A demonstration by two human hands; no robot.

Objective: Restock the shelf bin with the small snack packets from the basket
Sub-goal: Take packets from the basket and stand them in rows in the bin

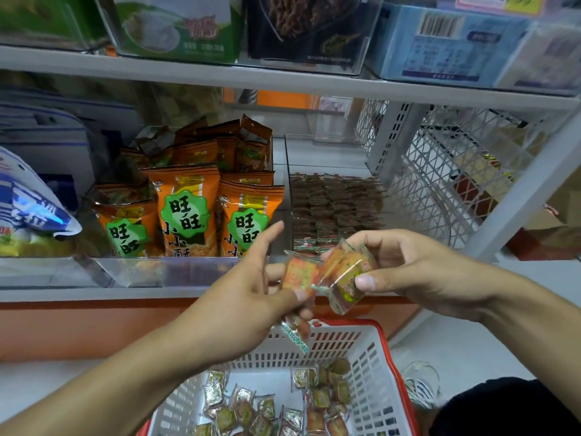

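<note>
Together, left hand (251,297) and right hand (405,272) pinch small snack packets (327,275) in each grip above basket (371,366)

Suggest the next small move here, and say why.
Probably carry the small snack packets, gripped by both the left hand and right hand, forward into the clear shelf bin: they hang just before its front, above the basket.
</note>
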